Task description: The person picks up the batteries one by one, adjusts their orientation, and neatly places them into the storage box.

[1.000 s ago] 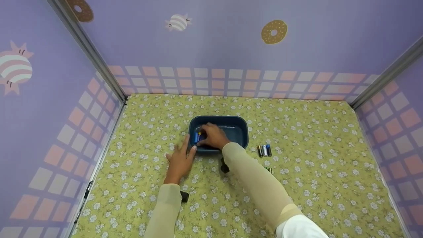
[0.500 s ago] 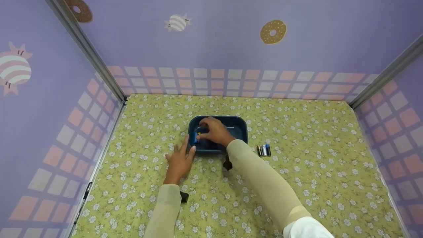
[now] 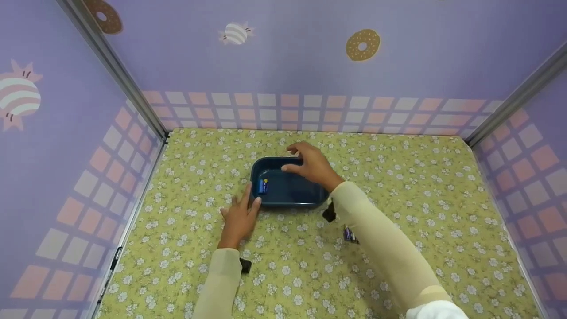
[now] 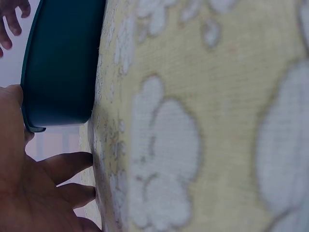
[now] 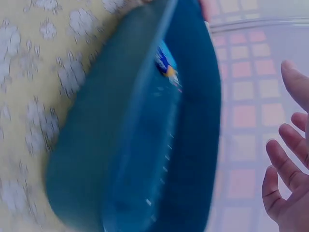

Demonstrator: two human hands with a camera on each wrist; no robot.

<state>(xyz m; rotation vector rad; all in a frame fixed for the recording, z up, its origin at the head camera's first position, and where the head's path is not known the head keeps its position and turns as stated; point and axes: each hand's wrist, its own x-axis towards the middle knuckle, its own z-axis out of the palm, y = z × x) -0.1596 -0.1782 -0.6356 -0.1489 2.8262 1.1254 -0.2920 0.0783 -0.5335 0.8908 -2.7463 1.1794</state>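
Observation:
A dark blue rectangular bin (image 3: 288, 205) lies on the flowered cloth. Inside, against its left end, is a blue battery (image 3: 262, 186) with a yellow mark; more than one may lie side by side there. My left hand (image 3: 239, 221) rests at the bin's near left corner, thumb and index finger at the rim, while the left wrist view shows its other fingertips on the cloth. Above the bin's right half hovers my right hand (image 3: 312, 165), fingers apart and holding nothing. In the right wrist view its fingers (image 5: 282, 159) curve loosely in the air.
Several small batteries (image 3: 350, 235), one purple, lie on the cloth by the right forearm, partly hidden by the sleeve. A purple wall (image 3: 288, 53) with printed tiles rises behind the cloth (image 3: 212, 150), with side walls left and right.
My right hand has let go of the battery at the bin's left end and moved up and right. The forearm now covers the three batteries right of the bin. My left hand stays put.

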